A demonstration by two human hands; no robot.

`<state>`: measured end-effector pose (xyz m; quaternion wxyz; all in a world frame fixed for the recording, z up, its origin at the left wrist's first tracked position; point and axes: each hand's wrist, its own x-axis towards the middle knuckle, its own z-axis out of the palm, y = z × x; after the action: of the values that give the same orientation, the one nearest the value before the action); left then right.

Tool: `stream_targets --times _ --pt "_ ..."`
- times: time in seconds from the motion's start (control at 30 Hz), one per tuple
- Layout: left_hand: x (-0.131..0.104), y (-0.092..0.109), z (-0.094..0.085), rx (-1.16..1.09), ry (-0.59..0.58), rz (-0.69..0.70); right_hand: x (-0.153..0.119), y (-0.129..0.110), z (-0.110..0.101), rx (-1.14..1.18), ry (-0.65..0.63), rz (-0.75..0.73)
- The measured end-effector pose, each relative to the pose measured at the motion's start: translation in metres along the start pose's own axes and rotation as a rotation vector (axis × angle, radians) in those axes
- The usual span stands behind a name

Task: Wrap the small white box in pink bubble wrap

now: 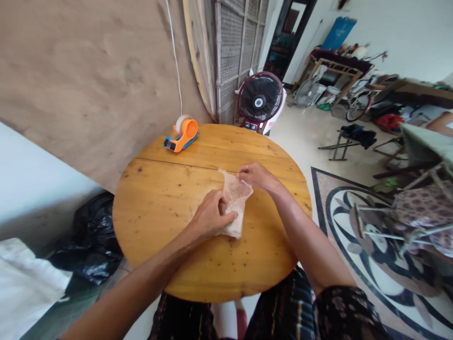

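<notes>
A pale pink, see-through pouch that looks like bubble wrap (236, 225) lies on the round wooden table (159, 203) in front of me. My left hand (212, 211) is closed on its left side, with the thumb across the front and the fingers curled at the edge. At the far right corner of the pouch, my right hand (255, 174) pinches the loose upper edge, and the fingertips are partly hidden. The upper part spreads out between both hands. Whether anything is inside the pouch, I cannot tell.
An orange and blue tape dispenser (184, 136) stands near the table's far left edge. Behind the table is a dark red fan (260, 99). Black plastic bags (94, 241) sit on the floor at left. At right are a folding stool (341, 141) and a patterned floor.
</notes>
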<state>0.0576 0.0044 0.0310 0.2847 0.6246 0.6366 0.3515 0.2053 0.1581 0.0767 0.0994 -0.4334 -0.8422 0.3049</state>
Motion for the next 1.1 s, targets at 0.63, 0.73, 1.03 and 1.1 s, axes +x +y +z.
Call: stream_targets --times 0.63,0.73,1.03,1.1 --pt "0.010 -0.011 0.006 0.108 -0.264 0.323 -0.002 0.051 0.020 0.513 0.040 0.104" --pt "0.011 -0.015 0.008 0.108 -0.280 0.336 -0.001 0.051 0.021 0.532 0.035 0.132" --pt "0.012 -0.017 0.013 0.066 -0.290 0.347 -0.007 0.045 0.009 0.610 0.152 0.077" --pt "0.012 -0.015 0.012 0.071 -0.295 0.335 -0.012 0.044 -0.001 0.606 0.360 0.015"
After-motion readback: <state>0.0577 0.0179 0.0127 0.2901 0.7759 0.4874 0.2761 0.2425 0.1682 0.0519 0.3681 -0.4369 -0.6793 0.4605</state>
